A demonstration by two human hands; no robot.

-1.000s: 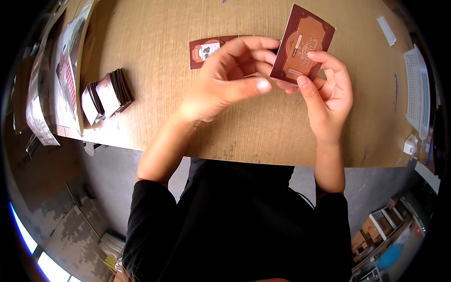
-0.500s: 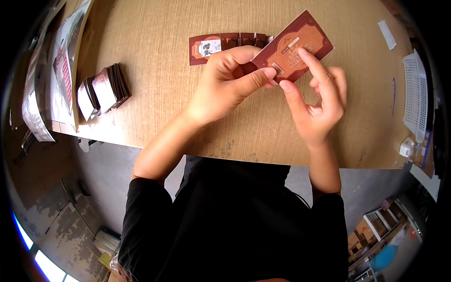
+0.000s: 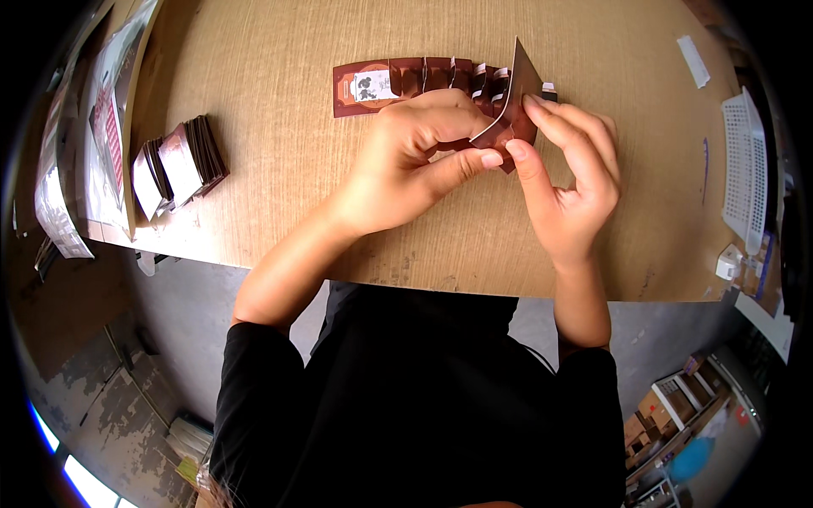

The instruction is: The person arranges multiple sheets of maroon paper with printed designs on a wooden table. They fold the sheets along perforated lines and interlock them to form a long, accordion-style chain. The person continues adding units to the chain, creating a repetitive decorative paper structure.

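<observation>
A dark red-brown folded card (image 3: pixel 523 78) is held above the table, partly opened so that one panel stands up nearly edge-on. My left hand (image 3: pixel 415 152) pinches its left lower edge between thumb and fingers. From the other side, my right hand (image 3: pixel 580 173) grips the card with its thumb low and its fingertips against the raised panel. Just behind my hands lies a row of overlapping cards (image 3: pixel 408 76) in the same red-brown, the leftmost one bearing a small white picture panel. My left hand covers part of that row.
Two bundles of standing cards (image 3: pixel 203 157) sit on the table at the left. Beyond them are plastic-wrapped sheets (image 3: pixel 108 127) by the left edge. A white perforated basket (image 3: pixel 745 169) stands at the right, with a white strip (image 3: pixel 693 61) on the wooden table (image 3: pixel 279 169) farther back.
The card's printed front faced me before; now it is bent at the fold, with a panel raised upright. My right fingers have moved onto that panel. More of the row behind shows.
</observation>
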